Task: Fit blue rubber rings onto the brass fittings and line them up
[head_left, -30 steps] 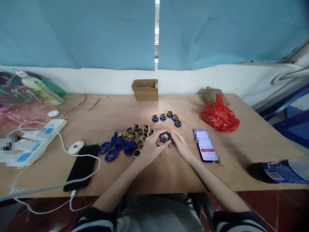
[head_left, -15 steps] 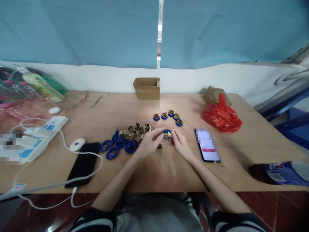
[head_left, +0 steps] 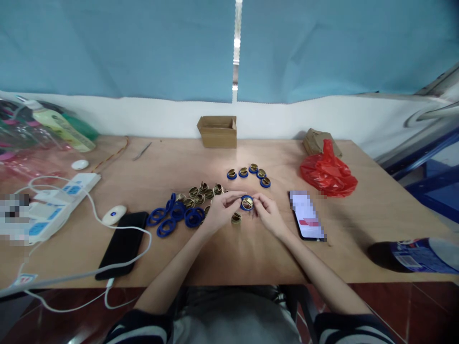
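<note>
Between my fingertips is a blue ring with a round brass-coloured piece [head_left: 247, 203] set inside it. My left hand [head_left: 223, 210] pinches its left edge, and my right hand [head_left: 267, 211] pinches its right edge. Just below, a loose brass piece [head_left: 236, 218] rests on the table. Left of my left hand lie several brass pieces [head_left: 199, 198], partly hidden by that hand, and a pile of blue rings [head_left: 166, 228]. Beyond my hands, several blue rings with brass pieces in them [head_left: 253, 168] sit in a curved row.
An open cardboard box [head_left: 219, 138] stands at the back. To the right are a lit phone [head_left: 306, 215], a red plastic bag [head_left: 328, 172] and a dark bottle [head_left: 412, 256]. On the left lie a black phone [head_left: 124, 246], white cables and a power strip [head_left: 53, 215].
The ring and brass piece have tilted so that their round face shows more fully. Both hands stay at nearly the same place, their fingers slightly shifted.
</note>
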A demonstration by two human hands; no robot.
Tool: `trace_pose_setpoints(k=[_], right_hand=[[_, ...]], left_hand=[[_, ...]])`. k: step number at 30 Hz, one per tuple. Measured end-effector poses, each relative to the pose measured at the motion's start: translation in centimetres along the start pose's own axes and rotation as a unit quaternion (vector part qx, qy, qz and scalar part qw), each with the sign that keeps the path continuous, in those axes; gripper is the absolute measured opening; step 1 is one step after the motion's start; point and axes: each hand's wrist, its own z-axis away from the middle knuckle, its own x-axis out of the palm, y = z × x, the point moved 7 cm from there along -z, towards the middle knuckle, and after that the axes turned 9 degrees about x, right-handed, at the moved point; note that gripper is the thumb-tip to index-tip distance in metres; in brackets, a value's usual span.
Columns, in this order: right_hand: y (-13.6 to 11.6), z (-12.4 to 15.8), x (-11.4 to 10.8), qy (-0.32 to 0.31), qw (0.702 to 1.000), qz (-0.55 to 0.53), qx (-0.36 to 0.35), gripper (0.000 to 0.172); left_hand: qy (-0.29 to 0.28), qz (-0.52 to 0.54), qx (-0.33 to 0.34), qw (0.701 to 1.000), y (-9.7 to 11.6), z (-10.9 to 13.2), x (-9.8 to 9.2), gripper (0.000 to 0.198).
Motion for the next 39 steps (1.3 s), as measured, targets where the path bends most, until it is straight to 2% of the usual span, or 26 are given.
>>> trace_pose_setpoints(k=[5, 8, 13, 18, 21, 29, 36, 39], right_hand=[[-0.1, -0.1, -0.6, 0.046, 0.999, -0.017, -0.002, 0.033], [-0.1, -0.3, -0.9, 0.059, 0.997, -0.041, 0.009, 0.029], [0.1, -0.5, -0.8, 0.046, 0.998, -0.047, 0.019, 0.024], [0.3, -0.3, -0.3, 0.023, 0.999, -0.023, 0.012, 0.021], [0.4, -0.3, -0.3, 0.025, 0.999, -0.034, 0.012, 0.018], [0.5, -0.4, -0.4, 0.019, 1.000, -0.020, -0.004, 0.020], [-0.3, 0.1, 0.2, -0.021, 0.999, -0.004, -0.036, 0.024], [-0.4, 0.0, -0.2, -0.002, 1.000, 0.007, -0.028, 0.024]], left_hand=[[-0.011, 0.004, -0.028, 1.000, -0.7, -0.1, 0.1, 0.037], [-0.036, -0.008, -0.020, 0.999, -0.5, 0.0, 0.5, 0.035], [-0.053, -0.004, 0.011, 0.998, 0.0, 0.0, 1.1, 0.028], [-0.009, 0.001, -0.042, 0.999, -0.9, 0.0, 0.4, 0.027], [-0.018, 0.002, -0.038, 0.999, -1.0, 0.1, 0.5, 0.026], [-0.038, -0.028, -0.026, 0.999, -0.9, 0.2, 1.0, 0.023], [-0.041, -0.043, -0.037, 0.998, -1.1, 0.2, 0.6, 0.018], [-0.043, -0.051, -0.031, 0.997, -0.9, 0.2, 0.5, 0.017]])
